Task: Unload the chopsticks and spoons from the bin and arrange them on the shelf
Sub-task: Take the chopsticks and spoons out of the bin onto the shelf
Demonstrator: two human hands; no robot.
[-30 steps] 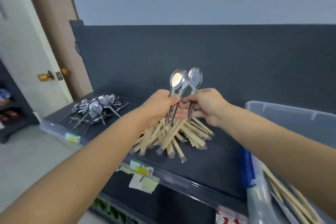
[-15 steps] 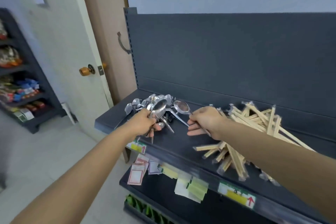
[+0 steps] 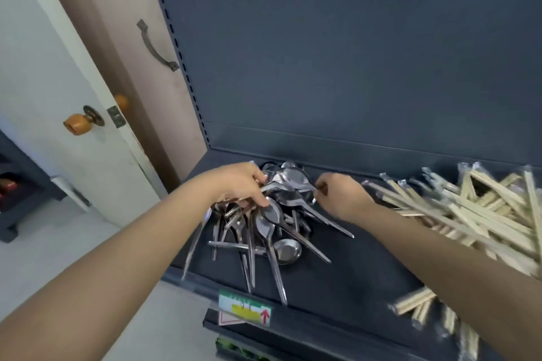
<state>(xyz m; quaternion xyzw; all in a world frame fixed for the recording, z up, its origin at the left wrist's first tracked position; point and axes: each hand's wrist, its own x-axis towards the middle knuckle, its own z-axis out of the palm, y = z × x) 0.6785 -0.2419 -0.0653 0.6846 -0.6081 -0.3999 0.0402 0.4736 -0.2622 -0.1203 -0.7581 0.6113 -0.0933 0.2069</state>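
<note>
A heap of metal spoons lies on the left part of the dark shelf. My left hand rests on the top left of the heap, its fingers and thumb curled round spoon handles. On the heap's right side my right hand has curled fingers that pinch the end of one spoon lying on the pile. A loose stack of wrapped wooden chopsticks covers the shelf's right part, partly hidden behind my right forearm. The bin is out of view.
The shelf's back panel rises close behind the spoons. A price label sits on the shelf's front edge, with a lower shelf beneath. To the left stands a door with an orange knob, and floor beside it.
Both hands carried their spoons from above the chopsticks leftward and down onto the spoon heap. The view turned left and tilted down, so the bin dropped out of sight.
</note>
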